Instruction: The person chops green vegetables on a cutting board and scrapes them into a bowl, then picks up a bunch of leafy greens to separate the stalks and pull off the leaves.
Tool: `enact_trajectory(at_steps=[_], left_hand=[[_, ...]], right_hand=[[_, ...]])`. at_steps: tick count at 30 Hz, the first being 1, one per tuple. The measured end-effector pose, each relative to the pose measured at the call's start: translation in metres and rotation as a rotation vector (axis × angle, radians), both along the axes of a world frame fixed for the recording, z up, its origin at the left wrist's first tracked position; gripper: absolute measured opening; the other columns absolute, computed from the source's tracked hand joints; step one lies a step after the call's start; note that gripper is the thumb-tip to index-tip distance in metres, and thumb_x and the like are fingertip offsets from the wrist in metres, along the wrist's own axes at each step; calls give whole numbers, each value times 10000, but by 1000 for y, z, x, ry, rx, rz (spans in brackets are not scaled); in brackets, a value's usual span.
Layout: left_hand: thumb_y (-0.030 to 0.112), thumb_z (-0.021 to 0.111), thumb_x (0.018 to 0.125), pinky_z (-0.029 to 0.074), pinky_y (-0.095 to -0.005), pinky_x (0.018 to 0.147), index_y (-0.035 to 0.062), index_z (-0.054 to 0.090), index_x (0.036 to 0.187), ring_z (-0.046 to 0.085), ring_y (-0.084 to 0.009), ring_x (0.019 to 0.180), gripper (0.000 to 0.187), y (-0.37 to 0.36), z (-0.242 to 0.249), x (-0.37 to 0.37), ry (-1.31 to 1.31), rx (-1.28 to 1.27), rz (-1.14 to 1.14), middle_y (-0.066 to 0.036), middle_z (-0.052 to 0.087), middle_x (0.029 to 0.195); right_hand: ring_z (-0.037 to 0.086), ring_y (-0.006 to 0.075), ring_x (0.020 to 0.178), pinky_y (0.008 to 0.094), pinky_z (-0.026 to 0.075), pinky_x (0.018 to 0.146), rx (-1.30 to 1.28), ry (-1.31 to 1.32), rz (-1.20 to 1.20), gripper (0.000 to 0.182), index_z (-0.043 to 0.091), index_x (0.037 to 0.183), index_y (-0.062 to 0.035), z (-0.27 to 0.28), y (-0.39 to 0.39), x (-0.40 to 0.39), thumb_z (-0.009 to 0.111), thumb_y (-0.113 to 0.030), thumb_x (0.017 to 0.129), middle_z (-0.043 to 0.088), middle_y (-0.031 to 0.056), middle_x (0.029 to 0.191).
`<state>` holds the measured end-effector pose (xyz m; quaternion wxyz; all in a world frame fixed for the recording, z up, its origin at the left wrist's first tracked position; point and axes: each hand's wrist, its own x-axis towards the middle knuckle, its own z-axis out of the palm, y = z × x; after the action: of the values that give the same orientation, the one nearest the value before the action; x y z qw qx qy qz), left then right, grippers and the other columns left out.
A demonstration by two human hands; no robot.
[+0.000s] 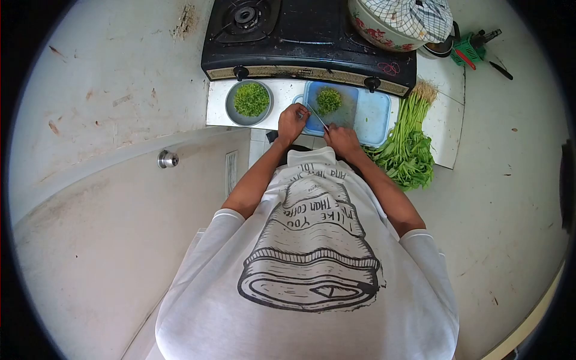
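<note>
My right hand (344, 142) grips a knife (318, 118), its blade slanting up and left over the near edge of a light-blue cutting board (375, 111). Close to the blade's tip, my left hand (292, 124) has its fingers pinched together at the board's left edge. Whatever sits between those fingers is too small to make out. A small heap of finely chopped greens (329, 100) lies on the board just beyond the blade. Left of the board stands a grey bowl (229, 110) containing more chopped greens (251, 99).
Behind the board is a black gas stove (312, 51) bearing a large floral pot (384, 33) with a checked cloth (414, 15) over it. A bundle of leafy greens (408, 141) hangs over the counter edge at right. Farther right sits a green basket (467, 51) of utensils.
</note>
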<state>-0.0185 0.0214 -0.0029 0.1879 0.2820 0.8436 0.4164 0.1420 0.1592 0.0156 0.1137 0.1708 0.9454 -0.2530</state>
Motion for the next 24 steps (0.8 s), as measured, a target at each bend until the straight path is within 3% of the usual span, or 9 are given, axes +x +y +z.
enact_trajectory(at_steps=[12, 24], left_hand=[[209, 822, 834, 544, -398, 685, 19, 707, 826, 696, -291, 707, 222, 0, 5, 2, 61, -26, 29, -130, 713, 781], [243, 836, 834, 527, -361, 641, 39, 713, 809, 677, -242, 655, 239, -5, -15, 0, 91, -21, 40, -86, 707, 730]], right_hand=[[732, 427, 747, 537, 581, 702, -24, -5, -37, 344, 653, 953, 42, -2, -1, -7, 548, -284, 986, 722, 266, 793], [729, 425, 755, 530, 587, 708, -25, -23, 16, 321, 671, 966, 22, -2, -2, 0, 559, -279, 976, 725, 257, 804]])
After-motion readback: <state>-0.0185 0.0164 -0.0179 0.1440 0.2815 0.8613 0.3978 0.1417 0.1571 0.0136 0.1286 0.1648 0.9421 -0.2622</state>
